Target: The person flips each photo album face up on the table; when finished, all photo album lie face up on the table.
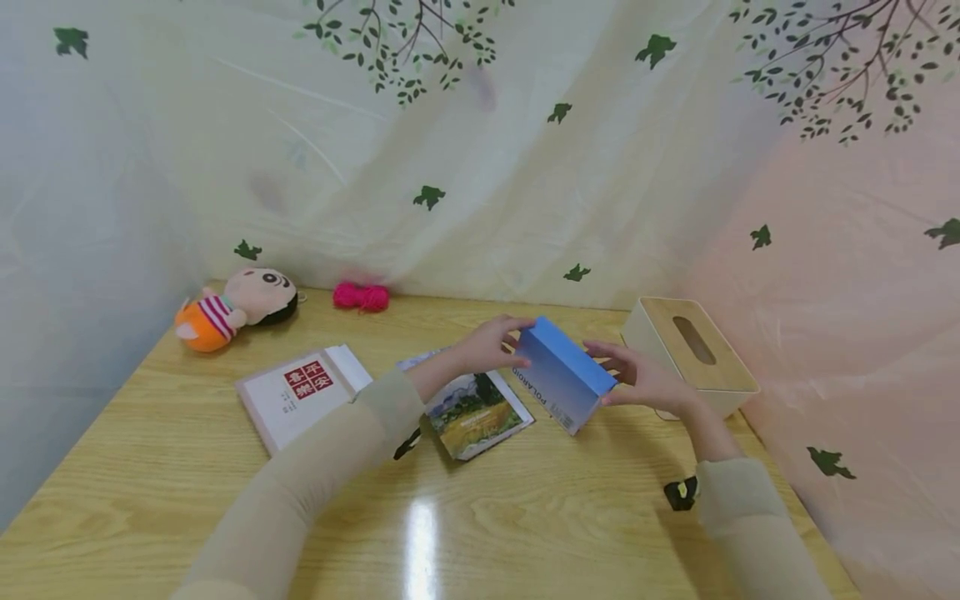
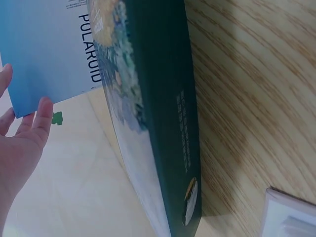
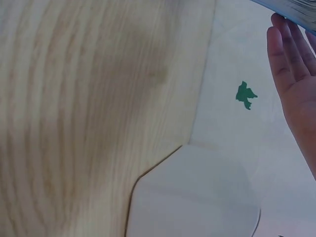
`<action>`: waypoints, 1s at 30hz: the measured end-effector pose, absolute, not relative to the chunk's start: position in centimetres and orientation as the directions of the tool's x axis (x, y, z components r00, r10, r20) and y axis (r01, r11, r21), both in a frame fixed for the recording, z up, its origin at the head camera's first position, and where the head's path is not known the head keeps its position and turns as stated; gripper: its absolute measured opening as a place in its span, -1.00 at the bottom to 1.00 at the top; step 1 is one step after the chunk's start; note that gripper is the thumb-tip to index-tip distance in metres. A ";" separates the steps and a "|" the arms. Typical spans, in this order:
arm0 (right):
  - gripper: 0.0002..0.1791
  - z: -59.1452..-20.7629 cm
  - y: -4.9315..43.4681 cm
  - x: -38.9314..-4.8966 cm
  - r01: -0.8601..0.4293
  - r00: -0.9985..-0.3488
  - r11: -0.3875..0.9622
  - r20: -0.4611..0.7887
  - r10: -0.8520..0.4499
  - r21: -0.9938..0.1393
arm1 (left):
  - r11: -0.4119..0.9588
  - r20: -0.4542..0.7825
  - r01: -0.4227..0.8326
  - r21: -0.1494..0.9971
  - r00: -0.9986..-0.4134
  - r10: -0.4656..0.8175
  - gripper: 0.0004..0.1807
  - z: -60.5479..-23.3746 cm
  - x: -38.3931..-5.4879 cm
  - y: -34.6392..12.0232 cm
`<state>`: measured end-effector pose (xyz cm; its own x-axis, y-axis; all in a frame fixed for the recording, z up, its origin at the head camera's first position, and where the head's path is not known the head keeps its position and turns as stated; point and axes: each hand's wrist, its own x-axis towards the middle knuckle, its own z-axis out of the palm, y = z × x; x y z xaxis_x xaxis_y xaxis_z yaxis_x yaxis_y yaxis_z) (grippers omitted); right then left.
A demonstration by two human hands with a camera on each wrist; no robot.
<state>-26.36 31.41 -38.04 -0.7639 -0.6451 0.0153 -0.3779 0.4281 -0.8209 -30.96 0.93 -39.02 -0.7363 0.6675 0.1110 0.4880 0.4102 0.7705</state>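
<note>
A blue book (image 1: 562,375) marked POLAROID is held tilted above the table between both hands. My left hand (image 1: 491,343) grips its left end, thumb on the near face and fingertips at the upper edge; the left wrist view shows that hand (image 2: 22,143) at the cover's corner. With fingers and thumb, my right hand (image 1: 645,377) holds the opposite end. In the right wrist view, page edges (image 3: 296,12) show above that hand (image 3: 298,74). Just left of the blue book lies a book with a painted landscape cover (image 1: 480,414), its dark green spine (image 2: 168,113) large in the left wrist view.
A white book with red characters (image 1: 300,392) lies further left. Behind it are a plush doll (image 1: 236,308) and a pink yarn skein (image 1: 361,297). A tissue box with a wooden lid (image 1: 690,350) stands at the right edge, close to the right hand. Printed cloth (image 1: 480,167) hangs behind the table.
</note>
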 end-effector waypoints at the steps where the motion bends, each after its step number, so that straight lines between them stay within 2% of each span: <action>1: -0.08 -38.2 31.5 -26.4 -0.372 -0.756 0.413 0.013 -0.654 -0.831 | 0.409 0.112 0.486 0.772 -0.738 0.666 -0.24 -39.0 -31.0 0.9; 6: -0.13 -39.1 31.5 -26.7 -0.343 -0.748 0.378 0.006 -0.664 -0.860 | 0.401 0.116 0.474 0.784 -0.746 0.655 -0.26 -38.8 -30.9 0.7; 19: -0.23 -39.2 31.1 -26.0 -0.374 -0.806 0.475 0.026 -0.591 -0.796 | 0.334 0.160 0.446 0.830 -0.765 0.624 -0.33 -39.8 -30.7 1.3; 24: -0.23 -39.1 31.5 -25.9 -0.371 -0.825 0.501 0.030 -0.564 -0.782 | 0.274 0.169 0.427 0.862 -0.751 0.639 -0.33 -40.0 -30.9 1.5; 30: -0.23 -38.8 31.8 -25.9 -0.433 -0.818 0.528 0.073 -0.570 -0.731 | 0.205 0.174 0.412 0.888 -0.714 0.678 -0.31 -40.6 -31.3 1.9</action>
<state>-25.85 31.80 -38.83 -0.8184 -0.5700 0.0730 -0.4327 0.5276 -0.7311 -31.26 1.88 -40.59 -0.7138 0.6784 0.1740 0.4116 0.2053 0.8879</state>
